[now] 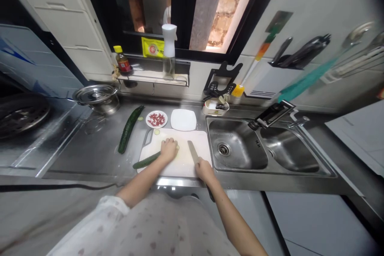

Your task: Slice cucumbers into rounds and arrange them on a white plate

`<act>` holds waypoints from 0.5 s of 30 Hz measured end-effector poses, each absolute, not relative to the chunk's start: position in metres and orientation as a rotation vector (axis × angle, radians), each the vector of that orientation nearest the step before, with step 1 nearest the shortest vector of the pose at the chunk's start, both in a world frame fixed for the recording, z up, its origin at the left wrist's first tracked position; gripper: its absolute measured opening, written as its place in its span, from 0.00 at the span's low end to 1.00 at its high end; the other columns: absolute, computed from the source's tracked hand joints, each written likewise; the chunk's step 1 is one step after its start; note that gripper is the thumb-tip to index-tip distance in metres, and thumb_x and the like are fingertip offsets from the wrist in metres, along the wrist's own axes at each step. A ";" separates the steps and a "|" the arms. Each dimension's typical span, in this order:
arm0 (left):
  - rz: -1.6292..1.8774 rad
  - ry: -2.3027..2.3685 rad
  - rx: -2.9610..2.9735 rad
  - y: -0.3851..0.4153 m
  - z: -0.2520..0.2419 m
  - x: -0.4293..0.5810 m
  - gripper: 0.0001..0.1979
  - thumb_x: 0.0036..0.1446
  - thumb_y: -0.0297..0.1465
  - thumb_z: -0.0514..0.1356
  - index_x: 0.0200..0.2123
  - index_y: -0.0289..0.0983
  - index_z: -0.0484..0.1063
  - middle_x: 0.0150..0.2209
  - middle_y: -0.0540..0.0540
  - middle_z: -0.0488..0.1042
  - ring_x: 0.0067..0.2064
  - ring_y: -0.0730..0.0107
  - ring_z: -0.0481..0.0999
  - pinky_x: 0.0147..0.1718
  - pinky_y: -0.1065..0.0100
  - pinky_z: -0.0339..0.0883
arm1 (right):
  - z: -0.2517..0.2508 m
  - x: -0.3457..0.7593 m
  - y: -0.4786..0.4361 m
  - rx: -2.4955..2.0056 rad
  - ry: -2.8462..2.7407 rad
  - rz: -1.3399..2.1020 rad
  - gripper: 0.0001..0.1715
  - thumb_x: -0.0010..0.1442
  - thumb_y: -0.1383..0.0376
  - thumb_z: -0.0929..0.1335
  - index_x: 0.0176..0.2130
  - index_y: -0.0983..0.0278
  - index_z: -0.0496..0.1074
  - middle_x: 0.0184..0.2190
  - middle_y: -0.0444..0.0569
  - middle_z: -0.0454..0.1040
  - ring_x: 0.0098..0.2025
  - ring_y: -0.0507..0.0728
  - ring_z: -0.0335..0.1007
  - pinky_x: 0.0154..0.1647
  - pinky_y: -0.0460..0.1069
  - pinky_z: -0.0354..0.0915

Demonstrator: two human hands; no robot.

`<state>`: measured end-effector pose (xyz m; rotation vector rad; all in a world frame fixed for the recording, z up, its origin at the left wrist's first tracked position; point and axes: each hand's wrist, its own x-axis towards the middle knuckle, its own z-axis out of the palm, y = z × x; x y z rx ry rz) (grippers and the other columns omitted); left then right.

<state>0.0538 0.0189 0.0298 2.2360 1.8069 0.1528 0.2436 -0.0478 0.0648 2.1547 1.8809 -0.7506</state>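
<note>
On the white cutting board [183, 167], my left hand [169, 149] is closed over the right end of a green cucumber [147, 161], its fingers curled at the cut end. My right hand [205, 169] is wrapped round the handle of a knife [193, 151]. The blade points up and to the left over the board, apart from the cucumber. A small cucumber piece [156, 132] lies near the board's top left corner. Behind the board are a white plate with chopped red pieces [156, 119] and a square white plate [183, 120] with nothing on it.
A whole cucumber [129, 130] lies left of the board, another cut piece [140, 119] beside it. Further left stands a lidded steel pot [100, 98]. A double sink [238, 144] with a faucet is on the right. Bottles stand on the rear shelf [153, 78].
</note>
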 end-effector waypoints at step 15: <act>0.740 2.038 1.258 0.057 0.014 0.009 0.11 0.51 0.40 0.63 0.32 0.37 0.74 0.34 0.47 0.79 0.35 0.67 0.75 0.35 0.69 0.63 | 0.067 0.244 -0.045 2.108 1.904 -0.761 0.17 0.64 0.69 0.58 0.49 0.66 0.68 0.42 0.57 0.76 0.44 0.58 0.72 0.36 0.46 0.58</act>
